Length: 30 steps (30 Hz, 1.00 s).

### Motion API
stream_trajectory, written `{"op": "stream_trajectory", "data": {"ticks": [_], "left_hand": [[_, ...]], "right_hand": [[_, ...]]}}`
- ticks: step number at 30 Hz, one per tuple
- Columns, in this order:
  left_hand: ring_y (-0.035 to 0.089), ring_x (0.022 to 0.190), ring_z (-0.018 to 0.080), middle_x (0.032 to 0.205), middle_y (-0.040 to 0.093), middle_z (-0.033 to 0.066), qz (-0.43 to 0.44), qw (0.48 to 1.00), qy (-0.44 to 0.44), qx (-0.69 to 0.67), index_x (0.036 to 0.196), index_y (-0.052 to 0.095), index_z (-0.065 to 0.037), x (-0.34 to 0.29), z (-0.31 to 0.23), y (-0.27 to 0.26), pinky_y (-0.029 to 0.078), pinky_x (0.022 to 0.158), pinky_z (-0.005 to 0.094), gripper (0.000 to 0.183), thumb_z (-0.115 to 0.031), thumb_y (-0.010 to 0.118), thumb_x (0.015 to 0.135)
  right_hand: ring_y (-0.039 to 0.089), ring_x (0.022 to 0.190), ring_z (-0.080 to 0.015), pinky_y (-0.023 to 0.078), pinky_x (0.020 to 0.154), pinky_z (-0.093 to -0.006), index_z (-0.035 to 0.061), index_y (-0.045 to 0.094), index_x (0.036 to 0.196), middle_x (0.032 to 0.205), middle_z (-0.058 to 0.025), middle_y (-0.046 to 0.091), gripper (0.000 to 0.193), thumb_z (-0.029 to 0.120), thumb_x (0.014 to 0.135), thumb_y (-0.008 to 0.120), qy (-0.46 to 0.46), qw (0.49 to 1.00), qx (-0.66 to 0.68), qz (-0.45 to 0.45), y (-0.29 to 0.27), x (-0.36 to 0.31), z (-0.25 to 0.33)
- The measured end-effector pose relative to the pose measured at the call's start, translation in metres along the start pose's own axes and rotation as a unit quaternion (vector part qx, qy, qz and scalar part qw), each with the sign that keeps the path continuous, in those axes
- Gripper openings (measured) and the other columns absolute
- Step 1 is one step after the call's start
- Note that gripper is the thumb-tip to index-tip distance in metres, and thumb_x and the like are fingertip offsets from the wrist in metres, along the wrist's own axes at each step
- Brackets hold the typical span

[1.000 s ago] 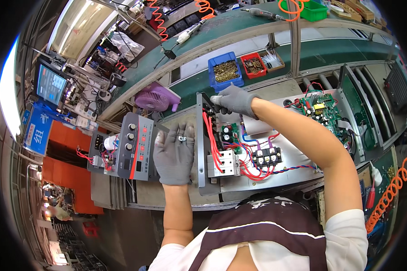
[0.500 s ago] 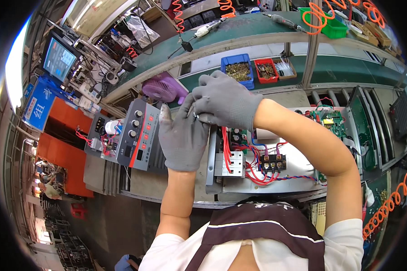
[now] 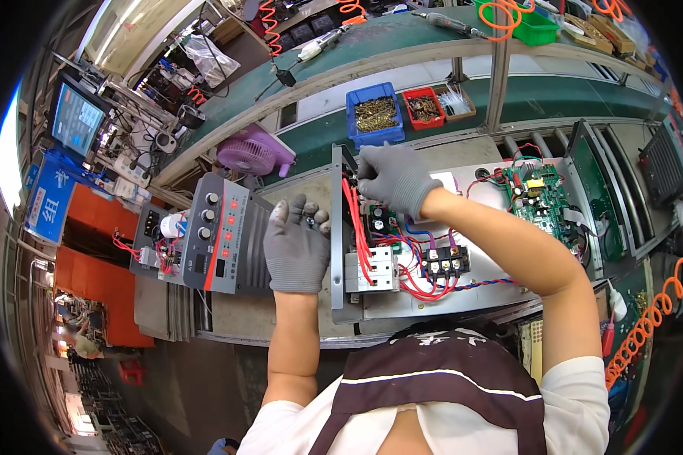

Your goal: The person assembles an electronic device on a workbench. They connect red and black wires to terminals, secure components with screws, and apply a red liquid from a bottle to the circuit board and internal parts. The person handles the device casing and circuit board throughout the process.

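My left hand point(image 3: 297, 254), in a grey glove, is held palm up with its fingers curled. A small shiny metal piece point(image 3: 310, 221) shows at those fingers; its exact kind is too small to tell. My right hand point(image 3: 398, 180), also gloved, has its fingers bent together at the top of the upright end panel point(image 3: 338, 250) of an opened electrical unit. What the right fingertips grip is hidden. Below that hand are red wires point(image 3: 357, 227), a white breaker block point(image 3: 376, 269) and a black terminal block point(image 3: 445, 265). A green circuit board point(image 3: 535, 197) sits farther right in the unit.
Left of my left hand stands another unit with a knobbed grey front panel point(image 3: 214, 235). Behind the work are a purple fan point(image 3: 249, 154), a blue bin point(image 3: 374, 114) of brass-coloured hardware and a red bin point(image 3: 423, 108). An orange coiled hose point(image 3: 645, 334) hangs at right.
My hands were together above the gap between the units. Now they are apart: the right has moved right and down to the end panel, the left has lowered slightly with curled fingers.
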State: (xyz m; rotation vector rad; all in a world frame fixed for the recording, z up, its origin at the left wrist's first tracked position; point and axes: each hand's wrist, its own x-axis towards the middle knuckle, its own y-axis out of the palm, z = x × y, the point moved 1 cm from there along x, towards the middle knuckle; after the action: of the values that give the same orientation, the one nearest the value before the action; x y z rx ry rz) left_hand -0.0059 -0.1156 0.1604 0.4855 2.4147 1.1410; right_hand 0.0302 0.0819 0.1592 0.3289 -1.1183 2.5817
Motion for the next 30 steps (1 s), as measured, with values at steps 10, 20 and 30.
{"op": "stream_trajectory", "data": {"ticks": [10,20,30], "left_hand": [[0.046,0.072,0.0201,0.082,0.051,0.0075,-0.005,1.0,-0.003,0.014,0.1,0.054,-0.003,0.0,0.008,-0.013,0.038,0.065,0.0312,0.024,-0.025,0.051,0.09],[0.047,0.07,0.02,0.08,0.052,0.0099,-0.034,0.999,0.025,0.028,0.097,0.054,0.0,0.0,0.013,-0.005,0.044,0.067,0.0306,0.018,-0.016,0.051,0.09],[0.047,0.069,0.0177,0.081,0.051,0.0079,-0.026,0.996,0.049,0.066,0.099,0.05,-0.001,-0.005,0.017,0.0,0.044,0.065,0.0294,0.017,-0.016,0.05,0.09]], "right_hand": [[0.061,0.079,-0.0335,0.047,0.072,-0.0428,0.0058,0.058,0.081,0.078,-0.014,0.062,0.014,0.016,0.074,0.065,-0.044,0.997,0.046,-0.04,0.017,-0.012,0.002],[0.064,0.075,-0.0284,0.05,0.068,-0.0361,0.0032,0.063,0.088,0.079,-0.0142,0.065,0.015,0.013,0.078,0.066,-0.012,0.995,0.1,-0.026,0.019,-0.012,-0.006],[0.061,0.081,-0.0335,0.048,0.071,-0.0411,0.0046,0.062,0.09,0.083,-0.0153,0.063,0.015,0.016,0.081,0.063,-0.063,0.991,0.032,-0.117,0.034,-0.021,-0.005]]}}
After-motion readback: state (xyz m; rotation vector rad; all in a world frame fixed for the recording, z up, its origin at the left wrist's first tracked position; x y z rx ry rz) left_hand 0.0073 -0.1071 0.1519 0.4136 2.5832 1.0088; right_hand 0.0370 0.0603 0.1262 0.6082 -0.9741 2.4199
